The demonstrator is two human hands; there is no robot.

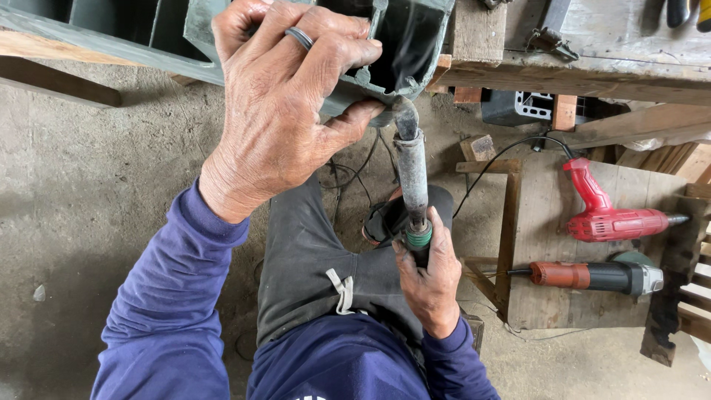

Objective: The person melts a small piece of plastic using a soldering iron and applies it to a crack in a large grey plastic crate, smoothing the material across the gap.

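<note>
Left hand (278,104) clamped over the near corner of a grey-green metal frame (385,52), grip closed, a ring on one finger. Right hand (429,278) wrapped tight around the handle of a soldering iron (411,170), tip touching the frame's lower edge beside the left thumb. I see a red drill (611,215) and an orange power tool (592,275) on a wooden pallet (541,222), right.
</note>
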